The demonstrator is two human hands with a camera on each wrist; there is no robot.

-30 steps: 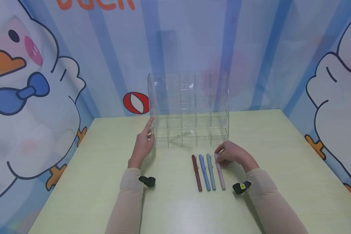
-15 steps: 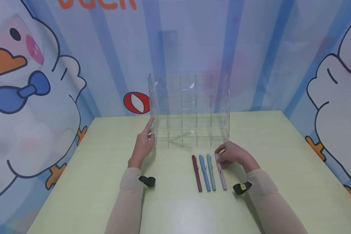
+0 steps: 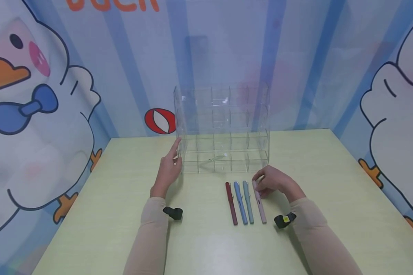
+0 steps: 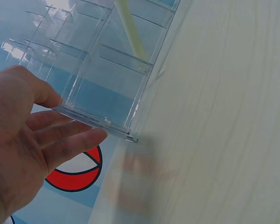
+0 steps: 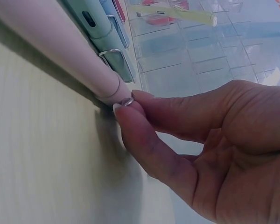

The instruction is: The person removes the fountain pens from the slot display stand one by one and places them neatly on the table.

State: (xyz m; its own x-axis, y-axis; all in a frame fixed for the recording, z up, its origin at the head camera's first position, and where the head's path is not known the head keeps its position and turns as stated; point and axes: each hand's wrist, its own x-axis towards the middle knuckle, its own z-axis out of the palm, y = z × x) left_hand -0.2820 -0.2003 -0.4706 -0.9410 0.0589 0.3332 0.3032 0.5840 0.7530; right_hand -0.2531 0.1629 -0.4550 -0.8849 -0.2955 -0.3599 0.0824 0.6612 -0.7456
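Note:
In the head view my left hand [image 3: 168, 172] is at the left side of a clear acrylic organizer [image 3: 222, 152] with rows of compartments. The left wrist view shows thumb and fingers on either side of its side panel [image 4: 91, 119], pinching it. My right hand [image 3: 273, 181] pinches a pale pink pen [image 3: 261, 210] by its clip end, between thumb and index finger. That pen lies on the table, or just above it; I cannot tell which. To its left lie a teal pen [image 3: 248, 204], a blue pen [image 3: 241, 204] and a dark red pen [image 3: 231, 206], roughly parallel.
A pale yellow-green pen [image 3: 215, 157] lies slanted in the organizer's lowest row. The light wooden table [image 3: 206, 248] meets a cartoon-printed backdrop [image 3: 296, 76] behind the organizer and at both sides.
The lower end of the pink pen has swung slightly right, away from the teal pen. Both hands have kept almost the same place.

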